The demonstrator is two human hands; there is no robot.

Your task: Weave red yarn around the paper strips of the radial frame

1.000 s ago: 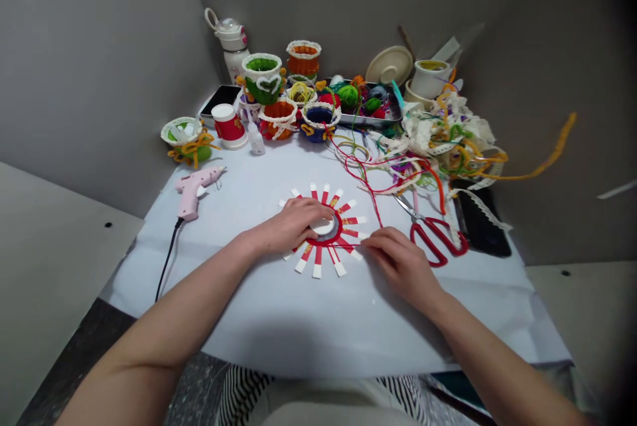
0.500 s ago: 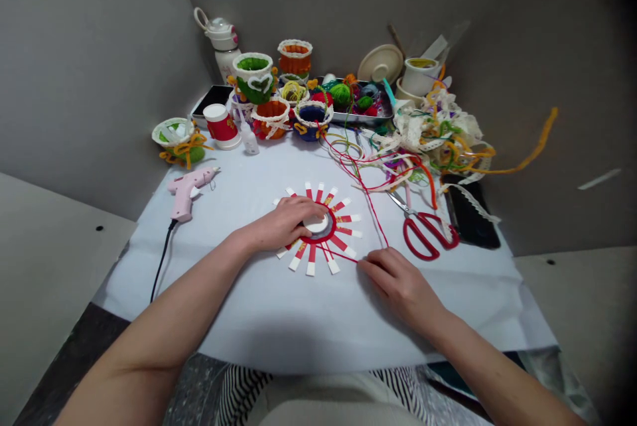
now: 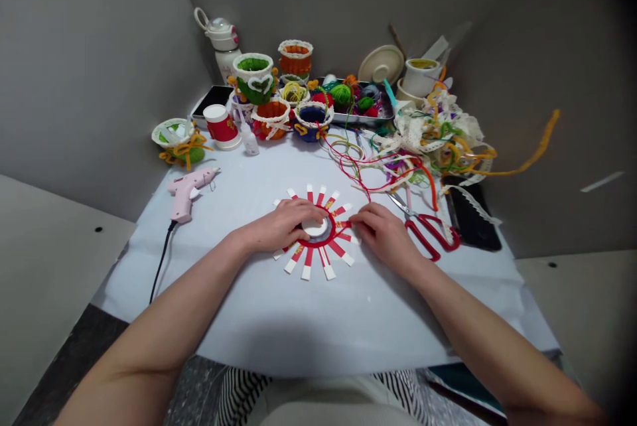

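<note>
A paper cup point(image 3: 306, 272), cut into red and white strips spread like sun rays, lies flat on the table. Red yarn point(image 3: 332, 237) is woven in a ring around its round white base. My left hand point(image 3: 293, 221) grips the cup's middle from the left, thumb and fingers over the base and the woven ring. At the strips' right edge, my right hand point(image 3: 379, 232) pinches the yarn between thumb and fingers. The yarn runs taut from the ring to those fingertips, then back toward a tangle behind.
Red-handled scissors point(image 3: 423, 230) lie right of my right hand, near a black phone point(image 3: 478, 220). On the left is a pink glue gun point(image 3: 186, 190). Yarn-wrapped cups point(image 3: 271, 117), a glue bottle point(image 3: 250, 139) and a tray of yarn balls point(image 3: 383, 119) line the back; lace and yarn point(image 3: 448, 134) heap at back right.
My right hand has moved up and slightly left, bringing the yarn from the lower right to the right side of the cup. The cup has turned slightly; my left hand stays on it.
</note>
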